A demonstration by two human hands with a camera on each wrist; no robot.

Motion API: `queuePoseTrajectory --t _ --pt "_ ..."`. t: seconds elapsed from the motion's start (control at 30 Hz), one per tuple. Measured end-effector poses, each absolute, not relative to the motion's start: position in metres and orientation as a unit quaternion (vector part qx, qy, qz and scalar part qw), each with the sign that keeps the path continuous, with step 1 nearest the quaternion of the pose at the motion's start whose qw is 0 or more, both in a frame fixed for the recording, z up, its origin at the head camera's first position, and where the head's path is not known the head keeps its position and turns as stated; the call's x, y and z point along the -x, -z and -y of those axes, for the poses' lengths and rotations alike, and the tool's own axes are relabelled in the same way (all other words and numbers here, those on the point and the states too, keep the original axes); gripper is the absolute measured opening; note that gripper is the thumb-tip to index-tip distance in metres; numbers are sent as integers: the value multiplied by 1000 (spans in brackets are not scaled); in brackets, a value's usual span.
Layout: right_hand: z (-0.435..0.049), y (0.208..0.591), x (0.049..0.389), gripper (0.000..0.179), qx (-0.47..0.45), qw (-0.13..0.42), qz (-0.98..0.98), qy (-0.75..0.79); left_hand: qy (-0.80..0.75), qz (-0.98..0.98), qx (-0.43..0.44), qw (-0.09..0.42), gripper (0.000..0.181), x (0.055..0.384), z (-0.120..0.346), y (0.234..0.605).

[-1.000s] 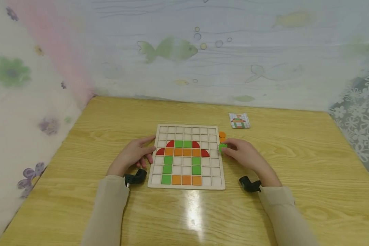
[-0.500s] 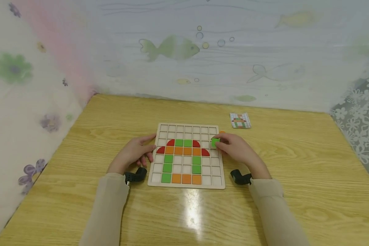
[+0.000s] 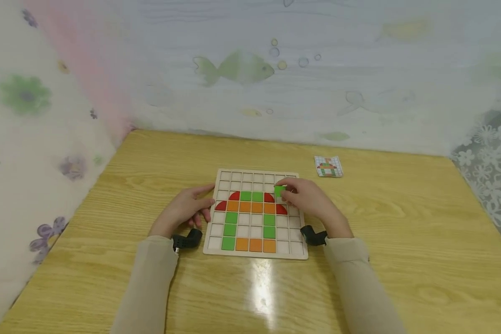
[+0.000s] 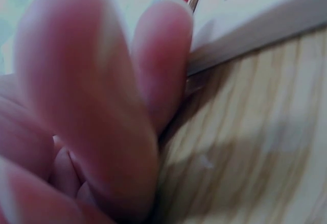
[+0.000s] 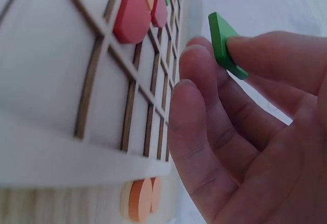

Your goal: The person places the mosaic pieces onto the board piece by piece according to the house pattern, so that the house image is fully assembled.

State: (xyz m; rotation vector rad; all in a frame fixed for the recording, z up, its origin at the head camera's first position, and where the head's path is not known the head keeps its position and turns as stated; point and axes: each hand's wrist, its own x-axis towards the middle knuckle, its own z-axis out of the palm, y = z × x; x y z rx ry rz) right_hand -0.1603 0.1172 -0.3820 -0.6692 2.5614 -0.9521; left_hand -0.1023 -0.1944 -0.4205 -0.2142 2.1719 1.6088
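Observation:
A wooden grid board lies on the table, with green and orange square tiles and red quarter-round tiles set in its cells. My right hand pinches a green square tile between thumb and fingers, over the board's right part. In the right wrist view that green tile is held tilted, above the board's surface. My left hand rests at the board's left edge, fingers loosely extended, its fingertips right at the rim. The left wrist view shows those fingers close beside the board's side.
A small pattern card with a coloured grid lies behind the board to the right. Orange round tiles sit on the table by the board's right edge, hidden by my right hand in the head view. A patterned cloth hangs behind the table.
My right hand has carried the green tile leftward, from beside the board's right edge to over its upper right cells. The left hand has stayed at the left edge.

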Motion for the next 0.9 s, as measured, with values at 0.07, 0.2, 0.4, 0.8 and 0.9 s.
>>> queuePoseTrajectory --t 0.07,0.2,0.4,0.8,0.9 --pt "-115 383 162 28 224 171 -896 343 -579 -783 74 214 49 102 194 421" --pt "-109 386 165 29 223 181 -888 360 -579 -784 74 212 48 101 194 422" --pt "-103 388 171 26 225 189 -885 362 -573 -789 70 210 49 100 194 422" --pt "-88 398 186 18 221 199 -887 354 -581 -783 73 210 48 100 195 421" --pt "-86 399 188 18 220 192 -893 342 -581 -784 70 207 48 100 193 421"
